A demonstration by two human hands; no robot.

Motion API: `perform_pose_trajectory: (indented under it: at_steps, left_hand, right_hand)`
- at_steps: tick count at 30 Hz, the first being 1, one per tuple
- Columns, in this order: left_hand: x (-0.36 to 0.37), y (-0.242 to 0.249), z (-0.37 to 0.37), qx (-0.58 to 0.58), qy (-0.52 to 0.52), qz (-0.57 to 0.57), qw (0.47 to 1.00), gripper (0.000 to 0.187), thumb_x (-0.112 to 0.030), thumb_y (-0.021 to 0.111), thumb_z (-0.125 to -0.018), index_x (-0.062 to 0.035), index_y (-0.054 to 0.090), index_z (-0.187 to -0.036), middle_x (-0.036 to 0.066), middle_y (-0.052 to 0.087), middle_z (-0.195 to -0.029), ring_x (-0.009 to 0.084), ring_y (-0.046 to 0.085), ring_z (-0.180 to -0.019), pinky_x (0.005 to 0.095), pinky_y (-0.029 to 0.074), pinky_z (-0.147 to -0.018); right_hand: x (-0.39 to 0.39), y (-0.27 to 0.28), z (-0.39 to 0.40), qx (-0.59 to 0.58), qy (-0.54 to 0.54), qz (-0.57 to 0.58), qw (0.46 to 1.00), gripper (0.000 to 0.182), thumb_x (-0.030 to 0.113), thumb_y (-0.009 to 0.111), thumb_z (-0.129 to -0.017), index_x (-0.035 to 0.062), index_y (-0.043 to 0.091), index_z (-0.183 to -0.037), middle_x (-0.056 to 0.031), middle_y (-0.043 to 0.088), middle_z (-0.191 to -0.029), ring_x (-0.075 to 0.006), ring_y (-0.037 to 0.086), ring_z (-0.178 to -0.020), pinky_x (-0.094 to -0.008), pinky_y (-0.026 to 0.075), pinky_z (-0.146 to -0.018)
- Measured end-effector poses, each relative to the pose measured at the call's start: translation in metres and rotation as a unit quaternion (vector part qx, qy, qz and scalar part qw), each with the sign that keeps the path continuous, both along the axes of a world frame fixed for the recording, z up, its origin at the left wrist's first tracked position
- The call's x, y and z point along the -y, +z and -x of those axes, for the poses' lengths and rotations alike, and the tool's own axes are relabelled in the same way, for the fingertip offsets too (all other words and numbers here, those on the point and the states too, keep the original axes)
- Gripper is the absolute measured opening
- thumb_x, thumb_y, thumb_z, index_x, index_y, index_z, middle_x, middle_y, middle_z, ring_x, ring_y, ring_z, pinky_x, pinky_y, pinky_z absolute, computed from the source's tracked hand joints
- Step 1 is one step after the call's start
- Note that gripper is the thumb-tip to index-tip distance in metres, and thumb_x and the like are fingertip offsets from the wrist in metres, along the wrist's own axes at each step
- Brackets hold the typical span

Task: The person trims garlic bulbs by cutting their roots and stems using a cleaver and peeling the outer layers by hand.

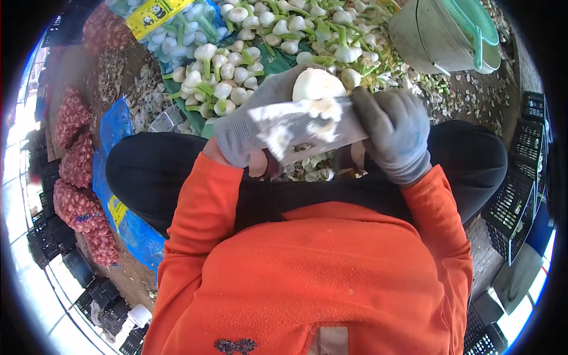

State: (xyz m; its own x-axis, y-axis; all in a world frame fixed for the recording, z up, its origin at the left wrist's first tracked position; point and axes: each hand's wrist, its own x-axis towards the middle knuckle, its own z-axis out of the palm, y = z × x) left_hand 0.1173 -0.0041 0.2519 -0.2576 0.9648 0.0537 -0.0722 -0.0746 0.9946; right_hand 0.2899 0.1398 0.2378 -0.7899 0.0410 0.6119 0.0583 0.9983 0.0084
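Observation:
My left hand (pixel 251 115), in a grey glove, is closed around a large white garlic bulb (pixel 318 84). The wide blade hides part of that hand. My right hand (pixel 397 127), also gloved, grips a cleaver (pixel 346 125) at its handle end. Its broad blade lies across the front of the bulb, pointing left, with wet white scraps stuck to the face. Just beyond my hands spreads a heap of garlic bulbs (pixel 222 89) with short green stems.
A clear bag of bulbs (pixel 183 38) stands at the far left, a white bucket (pixel 417 35) with a green plastic basket (pixel 470 23) at the far right. Red net sacks (pixel 77 204) line the left side, black crates (pixel 512 198) the right. Peelings (pixel 310 171) litter the floor between my legs.

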Motion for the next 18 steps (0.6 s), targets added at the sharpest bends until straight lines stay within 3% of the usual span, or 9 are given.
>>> perform_pose_trajectory:
  at_steps: [3,5,7,10,11,13,16,18]
  left_hand:
    - [-0.004,-0.013,0.014,-0.208,-0.027,-0.043,0.977,0.060,-0.021,0.077,-0.074,0.0001,0.051,-0.124,0.015,0.063,-0.111,0.0292,0.063,-0.101,0.0329,0.052,-0.084]
    - [-0.004,-0.032,0.016,-0.328,-0.014,-0.145,0.933,0.062,-0.023,0.078,-0.073,0.0007,0.051,-0.124,0.015,0.064,-0.107,0.0305,0.063,-0.098,0.0345,0.052,-0.082]
    - [-0.010,-0.018,0.014,-0.434,-0.025,-0.191,0.880,0.062,-0.025,0.080,-0.072,0.0010,0.053,-0.121,0.013,0.064,-0.104,0.0287,0.064,-0.094,0.0363,0.052,-0.083]
    - [-0.008,0.008,0.010,-0.099,-0.097,-0.007,0.990,0.060,-0.024,0.082,-0.068,-0.0010,0.056,-0.117,0.008,0.065,-0.101,0.0199,0.063,-0.093,0.0336,0.052,-0.081]
    - [-0.006,0.011,0.009,0.044,-0.092,0.059,0.993,0.061,-0.023,0.083,-0.065,-0.0021,0.057,-0.116,0.007,0.065,-0.100,0.0161,0.063,-0.093,0.0313,0.052,-0.080]
    - [-0.008,0.005,0.017,0.143,-0.076,0.093,0.982,0.065,-0.025,0.085,-0.064,-0.0023,0.055,-0.118,0.006,0.065,-0.100,0.0156,0.064,-0.093,0.0302,0.053,-0.081]
    - [-0.013,0.003,0.018,0.037,0.041,0.119,0.991,0.070,-0.027,0.086,-0.068,-0.0026,0.049,-0.122,0.007,0.064,-0.103,0.0148,0.064,-0.094,0.0276,0.054,-0.082]
    - [-0.020,-0.012,0.018,0.024,0.119,0.071,0.990,0.071,-0.026,0.086,-0.070,-0.0021,0.047,-0.124,0.007,0.064,-0.104,0.0145,0.064,-0.094,0.0267,0.054,-0.082]
  right_hand:
    - [-0.002,-0.008,0.004,0.009,0.014,0.019,1.000,0.036,0.012,0.063,-0.071,0.0096,0.060,-0.107,-0.0014,0.051,-0.077,-0.0195,0.054,-0.065,-0.0342,0.043,-0.055]
    - [-0.007,-0.012,0.007,-0.004,0.015,0.020,1.000,0.036,0.012,0.063,-0.071,0.0102,0.060,-0.107,-0.0019,0.051,-0.077,-0.0204,0.054,-0.065,-0.0350,0.044,-0.056]
    - [-0.021,-0.014,0.008,-0.027,0.009,0.007,1.000,0.036,0.011,0.063,-0.072,0.0110,0.060,-0.108,-0.0036,0.053,-0.076,-0.0223,0.055,-0.065,-0.0370,0.045,-0.057]
    - [-0.051,-0.028,0.003,0.052,-0.182,0.034,0.981,0.035,0.009,0.063,-0.074,0.0118,0.061,-0.109,-0.0080,0.057,-0.079,-0.0276,0.059,-0.068,-0.0408,0.047,-0.060]
    - [-0.061,-0.028,-0.002,0.008,-0.186,0.054,0.981,0.032,0.008,0.063,-0.075,0.0119,0.061,-0.107,-0.0098,0.058,-0.081,-0.0298,0.060,-0.069,-0.0419,0.048,-0.061]
    - [-0.062,-0.023,0.000,-0.059,-0.210,0.090,0.972,0.022,0.009,0.065,-0.080,0.0100,0.062,-0.102,-0.0121,0.061,-0.084,-0.0330,0.061,-0.072,-0.0414,0.049,-0.061]
    - [-0.038,-0.038,-0.001,-0.079,-0.220,0.293,0.927,0.018,0.012,0.065,-0.085,0.0066,0.062,-0.101,-0.0134,0.062,-0.082,-0.0331,0.061,-0.072,-0.0388,0.048,-0.062]
    - [-0.024,-0.053,0.006,-0.134,-0.185,0.518,0.824,0.020,0.014,0.065,-0.087,0.0011,0.060,-0.102,-0.0143,0.063,-0.080,-0.0258,0.060,-0.066,-0.0348,0.047,-0.062]
